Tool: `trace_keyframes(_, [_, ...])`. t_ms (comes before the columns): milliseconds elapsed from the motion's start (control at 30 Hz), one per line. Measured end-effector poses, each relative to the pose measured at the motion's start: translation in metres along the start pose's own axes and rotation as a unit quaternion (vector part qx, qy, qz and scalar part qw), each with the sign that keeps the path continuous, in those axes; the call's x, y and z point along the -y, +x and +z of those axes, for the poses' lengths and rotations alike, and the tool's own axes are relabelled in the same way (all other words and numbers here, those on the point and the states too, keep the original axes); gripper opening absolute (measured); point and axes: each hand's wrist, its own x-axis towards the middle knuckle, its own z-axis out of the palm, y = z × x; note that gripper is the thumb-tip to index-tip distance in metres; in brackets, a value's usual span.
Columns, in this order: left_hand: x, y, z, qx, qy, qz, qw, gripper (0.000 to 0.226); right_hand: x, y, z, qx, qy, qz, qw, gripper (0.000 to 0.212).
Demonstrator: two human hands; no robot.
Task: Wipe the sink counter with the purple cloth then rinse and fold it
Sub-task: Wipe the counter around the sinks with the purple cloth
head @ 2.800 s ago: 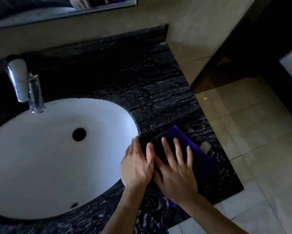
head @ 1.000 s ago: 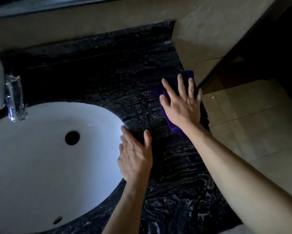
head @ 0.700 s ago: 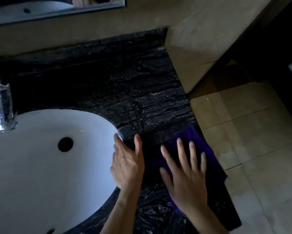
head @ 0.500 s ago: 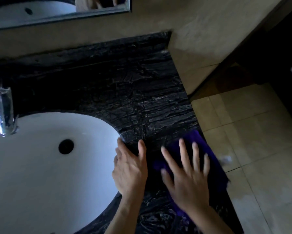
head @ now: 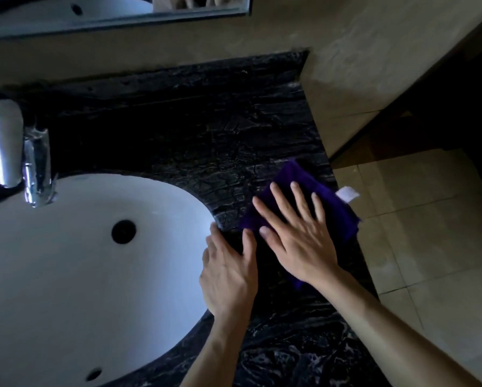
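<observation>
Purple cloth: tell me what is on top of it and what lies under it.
The right hand presses flat on the purple cloth, fingers spread. Under it lies the dark stone counter; the patch beneath is covered.

A broad stretch of dark marble counter (head: 195,129) lies bare behind the basin, open to passage up to the backsplash and the beige wall (head: 345,65) at the right. To the left the way is blocked by the chrome faucet (head: 16,152) overhanging the white sink (head: 66,261). The counter's right edge drops to the tiled floor (head: 429,233); the near corner is occupied by the purple cloth (head: 329,202) and both hands.
</observation>
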Motion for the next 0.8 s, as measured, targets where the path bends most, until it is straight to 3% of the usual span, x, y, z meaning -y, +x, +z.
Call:
trace_keyframes(233, [-0.002, 0.000, -0.001, -0.007, 0.009, 0.001, 1.000, 0.081, 0.037, 0.111, -0.008, 0.034, -0.009, -0.231, 0.972, 0.058])
trace_keyframes(400, [-0.003, -0.001, 0.001, 0.012, 0.034, -0.001, 0.999, 0.083, 0.079, 0.208, -0.015, 0.023, -0.002, -0.185, 0.983, 0.058])
trace_keyframes(533, [-0.004, 0.000, 0.001, 0.015, 0.044, -0.006, 0.999, 0.083, 0.115, 0.236, -0.016, 0.021, 0.006, -0.169, 0.985, 0.058])
trace_keyframes(800, [-0.003, -0.001, 0.001, 0.006, 0.045, 0.016, 0.999, 0.078, 0.060, 0.146, -0.011, 0.006, 0.000, -0.245, 0.970, 0.057])
